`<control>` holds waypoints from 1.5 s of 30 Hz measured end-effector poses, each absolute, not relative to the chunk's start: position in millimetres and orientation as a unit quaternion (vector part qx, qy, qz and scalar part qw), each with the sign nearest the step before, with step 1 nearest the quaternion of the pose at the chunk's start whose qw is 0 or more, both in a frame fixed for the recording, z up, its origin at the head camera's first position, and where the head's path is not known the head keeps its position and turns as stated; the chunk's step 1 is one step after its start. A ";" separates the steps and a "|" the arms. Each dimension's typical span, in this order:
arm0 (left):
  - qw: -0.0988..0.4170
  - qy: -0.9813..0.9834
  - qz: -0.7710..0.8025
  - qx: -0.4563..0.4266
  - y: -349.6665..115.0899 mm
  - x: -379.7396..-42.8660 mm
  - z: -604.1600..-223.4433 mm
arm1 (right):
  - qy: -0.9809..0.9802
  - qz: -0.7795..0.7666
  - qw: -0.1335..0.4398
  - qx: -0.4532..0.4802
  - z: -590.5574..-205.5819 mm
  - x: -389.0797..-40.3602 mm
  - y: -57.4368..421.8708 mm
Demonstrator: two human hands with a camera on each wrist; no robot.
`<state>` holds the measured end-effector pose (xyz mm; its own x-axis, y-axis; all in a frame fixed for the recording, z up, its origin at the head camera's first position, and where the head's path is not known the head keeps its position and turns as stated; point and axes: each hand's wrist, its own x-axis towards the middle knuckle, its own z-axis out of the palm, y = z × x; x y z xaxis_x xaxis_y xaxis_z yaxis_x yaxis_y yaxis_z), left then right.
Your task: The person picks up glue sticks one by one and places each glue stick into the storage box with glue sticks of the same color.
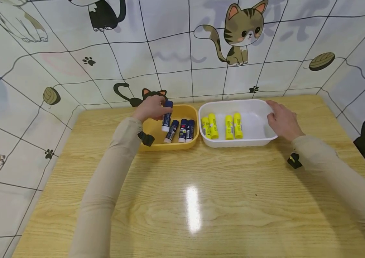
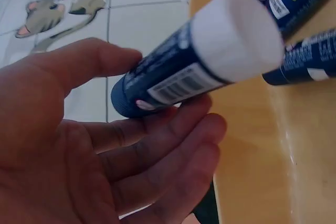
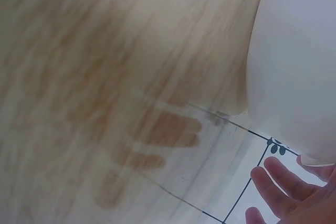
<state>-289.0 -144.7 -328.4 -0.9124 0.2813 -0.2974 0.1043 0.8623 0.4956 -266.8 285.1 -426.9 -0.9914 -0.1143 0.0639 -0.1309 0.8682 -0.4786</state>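
My left hand (image 1: 152, 108) pinches a dark blue glue stick (image 1: 167, 116) with a white end, held up over the yellow tray (image 1: 156, 147). In the left wrist view the thumb and fingertips grip this glue stick (image 2: 168, 77), white end toward the camera. Three similar blue glue sticks (image 1: 182, 130) lie in the yellow tray's right part. My right hand (image 1: 283, 120) holds the right end of the white tray (image 1: 234, 143) by its rim, thumb on the inner side. Several yellow glue sticks (image 1: 229, 127) lie in that tray's left half. In the right wrist view, some fingers (image 3: 278, 187) stand loosely apart outside it.
Both trays stand side by side near the back of a wooden table (image 1: 169, 200). Behind them rises a white tile-patterned wall covering (image 1: 172, 53) with cartoon cats. Dark wrist-worn devices (image 1: 145, 138) show at both cuffs.
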 end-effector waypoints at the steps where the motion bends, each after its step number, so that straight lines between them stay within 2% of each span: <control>1: 0.194 0.946 0.239 0.099 -145.1 -292.0 -329.4 | -0.966 0.249 0.017 0.064 -426.4 -266.9 285.0; 11: 0.278 0.934 0.216 0.059 -142.0 -316.1 -334.0 | -0.966 0.250 0.015 0.064 -425.8 -267.6 286.1; 20: 0.356 0.923 0.123 0.080 -139.3 -330.7 -338.5 | -0.965 0.255 0.019 0.065 -425.1 -268.1 287.5; 26: 0.401 0.907 0.118 0.047 -140.6 -340.3 -348.7 | -0.963 0.259 0.022 0.068 -424.2 -268.0 287.1; 34: 0.421 0.905 0.065 -0.003 -144.1 -352.4 -369.8 | -0.959 0.270 0.030 0.077 -425.9 -267.1 286.1; 37: 0.473 0.874 0.104 -0.034 -152.0 -369.7 -386.4 | -0.959 0.272 0.031 0.077 -426.5 -267.4 285.9; 41: 0.505 0.856 0.103 -0.038 -153.7 -369.0 -387.4 | -0.958 0.273 0.036 0.077 -427.2 -268.0 286.3; 45: 0.466 0.881 0.075 -0.023 -148.6 -348.1 -370.3 | -0.957 0.277 0.034 0.075 -427.9 -268.0 285.9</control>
<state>-348.1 -148.6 -370.3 -0.5652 0.0283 -0.8245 -0.1110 0.9877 0.1101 -268.0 285.9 -427.9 -0.9864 -0.1251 0.1064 -0.1625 0.8353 -0.5252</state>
